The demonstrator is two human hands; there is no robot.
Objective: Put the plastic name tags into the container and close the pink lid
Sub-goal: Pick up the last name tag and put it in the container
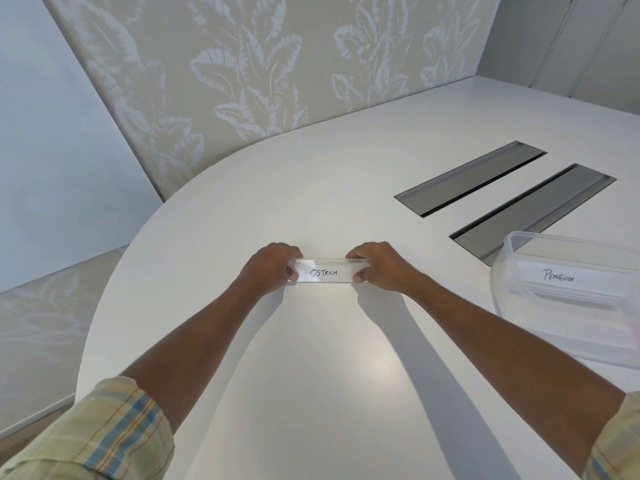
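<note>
Head cam, near to far: two forearms in plaid sleeves reach out over the white table (pixel 311 375). Left hand (pixel 273 268) and right hand (pixel 381 266) each pinch one end of a clear plastic name tag (pixel 329 271) marked "OSTRICH", thumbs on the near face, fingers curled behind. Tag sits at or just above the table surface; can't tell if it's lifted.

To the right, near the frame edge, the clear container (pixel 502 268) is open, with a tag reading "PENGUIN" (pixel 562 276) already inside. More tag edges seem stacked under it, count unclear. A sliver of pink at the far right edge may be the lid; too little shows to say.

Beyond that, two metal cable slots (pixel 471 178) are set into the tabletop, then the leaf-pattern wall.

Progress, my read: partway. At least one tag is in, one is in hand and well apart from the container, and the lid is not on. Left: carry OSTRICH over, drop it in, close the lid.

Count: 2 legible tags, 1 container, 2 slots.
</note>
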